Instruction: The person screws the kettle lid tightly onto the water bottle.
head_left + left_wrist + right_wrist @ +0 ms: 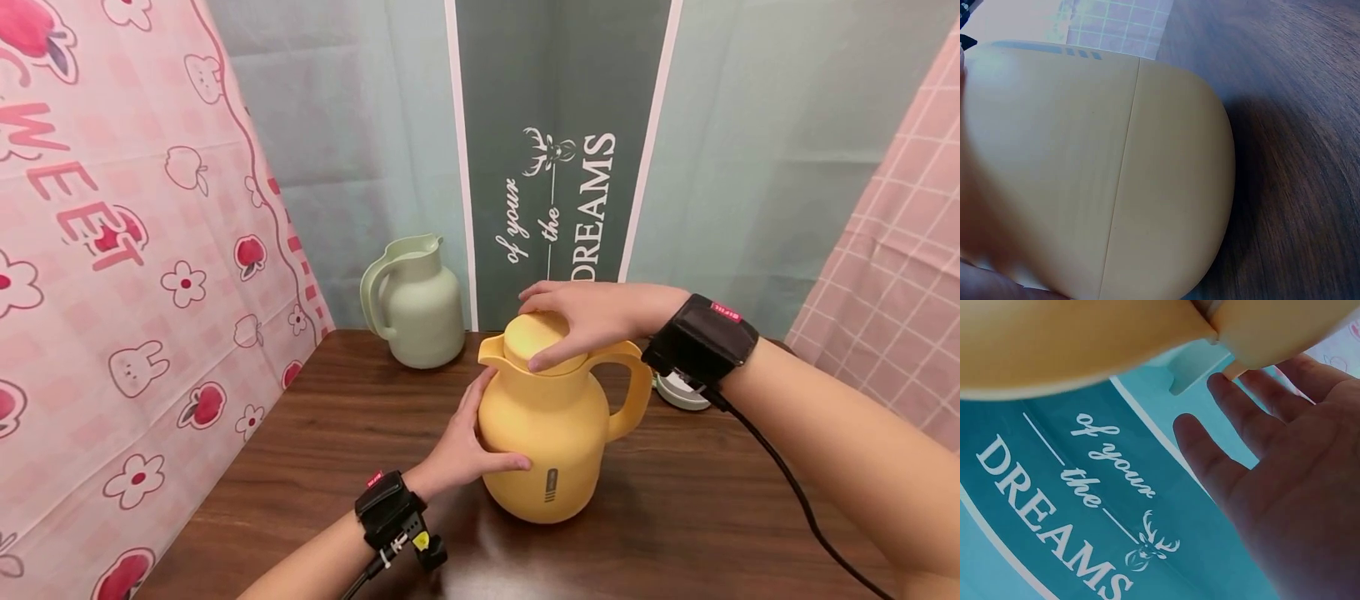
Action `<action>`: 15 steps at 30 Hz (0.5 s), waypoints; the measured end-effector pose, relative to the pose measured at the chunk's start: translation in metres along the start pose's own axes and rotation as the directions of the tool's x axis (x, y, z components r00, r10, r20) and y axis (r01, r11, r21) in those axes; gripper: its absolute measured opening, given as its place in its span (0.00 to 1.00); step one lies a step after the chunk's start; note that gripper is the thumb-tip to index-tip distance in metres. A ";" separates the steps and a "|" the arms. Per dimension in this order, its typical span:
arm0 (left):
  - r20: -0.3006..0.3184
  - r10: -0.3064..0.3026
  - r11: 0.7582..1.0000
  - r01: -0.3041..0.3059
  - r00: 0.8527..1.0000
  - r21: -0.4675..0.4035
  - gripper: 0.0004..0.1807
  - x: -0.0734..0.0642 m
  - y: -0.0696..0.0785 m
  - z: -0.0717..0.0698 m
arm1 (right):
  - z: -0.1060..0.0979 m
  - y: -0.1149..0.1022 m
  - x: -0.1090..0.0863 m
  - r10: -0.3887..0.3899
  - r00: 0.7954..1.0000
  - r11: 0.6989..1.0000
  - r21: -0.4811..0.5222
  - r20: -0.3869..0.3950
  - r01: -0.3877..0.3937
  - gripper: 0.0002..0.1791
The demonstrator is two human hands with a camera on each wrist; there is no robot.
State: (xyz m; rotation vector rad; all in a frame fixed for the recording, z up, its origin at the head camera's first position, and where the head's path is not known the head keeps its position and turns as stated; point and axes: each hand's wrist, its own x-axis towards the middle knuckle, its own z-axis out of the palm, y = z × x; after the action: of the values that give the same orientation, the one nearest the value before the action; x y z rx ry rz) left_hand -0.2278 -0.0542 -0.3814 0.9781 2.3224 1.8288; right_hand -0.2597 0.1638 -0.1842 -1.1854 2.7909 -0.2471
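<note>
A yellow thermos jug (547, 425) is upright on the wooden table, its spout to the left and its handle (637, 392) to the right. My left hand (461, 450) grips the left side of the body, thumb across the front. From above, my right hand (596, 317) holds the round yellow lid (528, 335), with the thumb on its near edge and fingers over the far side. The left wrist view shows the jug's lower body (1166, 169) close up. In the right wrist view, the fingers (1235, 412) are beside the lid (1285, 331).
A pale green jug (426, 317) stands at the back left of the table (337, 433). Partly hidden behind my right wrist lies a round pale item (682, 393). Printed cloths hang behind and at both sides. A black cable (795, 492) trails from my right wristband.
</note>
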 end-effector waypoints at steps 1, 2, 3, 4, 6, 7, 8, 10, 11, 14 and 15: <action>0.000 -0.002 1.000 0.002 1.000 0.000 0.62 0.000 0.000 0.000 | 0.000 0.001 0.000 -0.007 1.000 1.000 0.000 -0.006 0.007 0.39; -0.001 -0.001 1.000 0.001 1.000 -0.001 0.62 0.000 0.000 0.000 | 0.001 0.001 0.000 -0.012 1.000 1.000 -0.002 -0.012 0.012 0.39; -0.002 0.000 1.000 0.000 1.000 -0.003 0.61 0.000 0.001 0.000 | 0.001 0.001 0.000 -0.014 1.000 1.000 -0.006 -0.020 0.014 0.38; -0.002 0.000 1.000 0.000 1.000 -0.004 0.61 0.000 0.001 0.000 | 0.002 0.001 0.000 -0.011 0.999 1.000 -0.005 -0.030 0.011 0.37; -0.002 -0.001 1.000 0.001 1.000 -0.005 0.61 0.000 0.001 0.000 | 0.003 0.001 0.001 0.006 0.999 1.000 -0.010 -0.047 -0.007 0.36; -0.002 -0.003 1.000 0.003 1.000 -0.006 0.61 0.000 0.001 0.000 | 0.004 0.000 0.002 0.022 0.998 1.000 -0.017 -0.054 -0.023 0.35; -0.001 -0.003 1.000 0.003 1.000 -0.006 0.61 0.000 0.001 0.000 | 0.005 0.000 0.002 0.034 0.998 0.999 -0.027 -0.060 -0.036 0.35; 0.000 -0.007 1.000 0.007 1.000 -0.006 0.62 0.000 0.001 0.000 | 0.006 -0.001 0.002 0.059 0.996 0.996 -0.060 -0.064 -0.063 0.36; -0.001 -0.008 1.000 0.008 1.000 -0.007 0.62 0.000 0.001 0.000 | 0.006 -0.001 0.002 0.063 0.996 0.995 -0.077 -0.062 -0.068 0.37; 0.002 -0.008 1.000 0.008 1.000 -0.008 0.62 0.000 0.001 0.000 | 0.003 -0.002 -0.001 0.058 0.998 0.996 -0.062 -0.029 -0.059 0.41; 0.004 -0.009 1.000 0.010 1.000 -0.008 0.62 0.000 0.001 0.000 | 0.001 -0.002 -0.002 0.053 0.999 0.998 -0.034 -0.012 -0.053 0.43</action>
State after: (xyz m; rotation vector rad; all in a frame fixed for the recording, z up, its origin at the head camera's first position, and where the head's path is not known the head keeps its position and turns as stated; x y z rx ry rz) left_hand -0.2271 -0.0537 -0.3802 0.9669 2.3120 1.8299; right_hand -0.2568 0.1635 -0.1851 -1.1189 2.8430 -0.2032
